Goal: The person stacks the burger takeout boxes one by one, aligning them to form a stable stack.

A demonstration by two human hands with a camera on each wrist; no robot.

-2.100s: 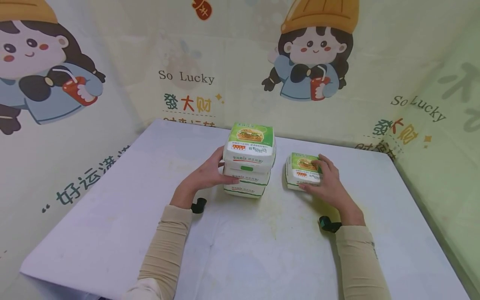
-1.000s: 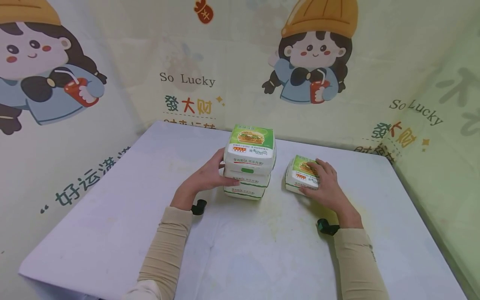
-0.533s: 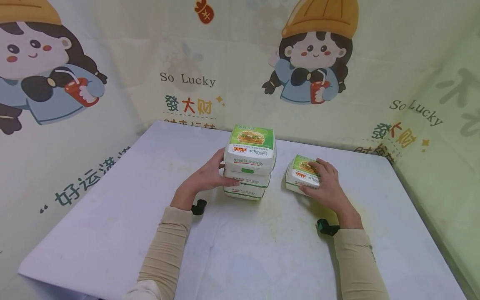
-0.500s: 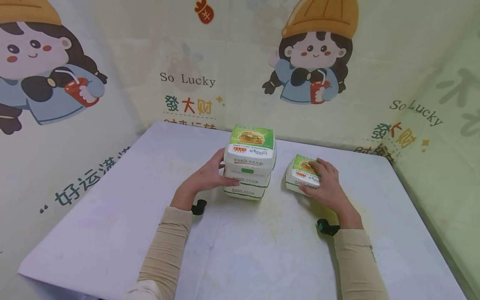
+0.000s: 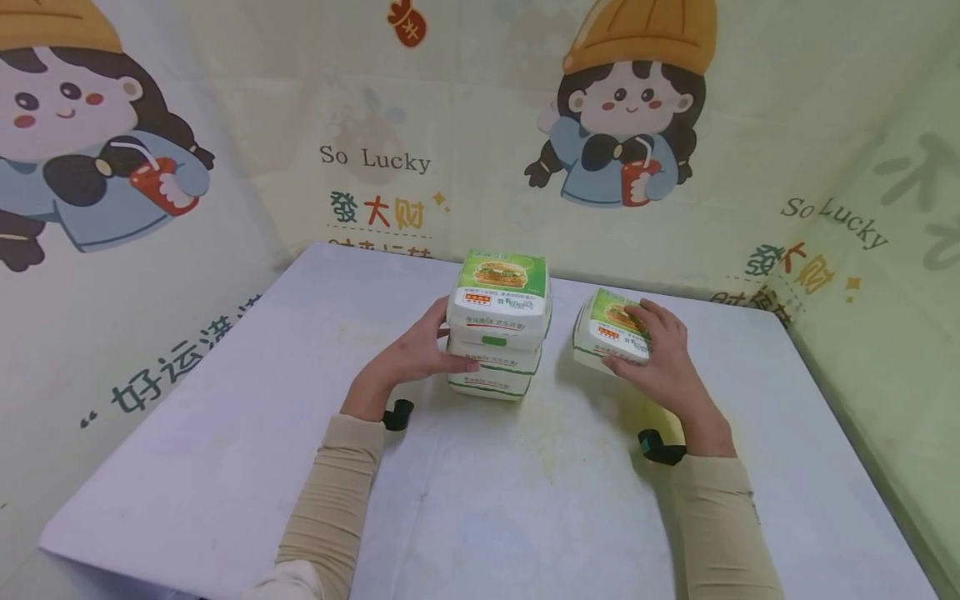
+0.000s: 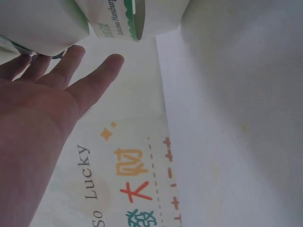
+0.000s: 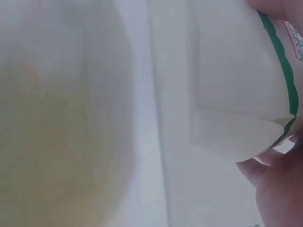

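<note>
A stack of white and green burger boxes [image 5: 501,304] stands on the white table [image 5: 480,500], a burger picture on its top lid. My left hand [image 5: 408,350] holds the stack's left side, thumb across the front and fingers behind. In the left wrist view the fingertips are right at one box [image 6: 42,23], with another box [image 6: 142,19] beside it. To the right, my right hand [image 5: 667,358] grips a single burger box [image 5: 611,329] by its right side, thumb in front. That box is raised above the table and tilted, its pale underside [image 7: 236,71] showing in the right wrist view.
A printed cloth [image 5: 480,125] with cartoon figures and lettering hangs close behind the table and along both sides. Small black wrist cameras [image 5: 662,447] stick out from the sleeves. The table's back edge lies just beyond the stack.
My right hand has lifted the single box off the table and tipped it, moving slightly up and to the right. The left hand and the stack have stayed in place.
</note>
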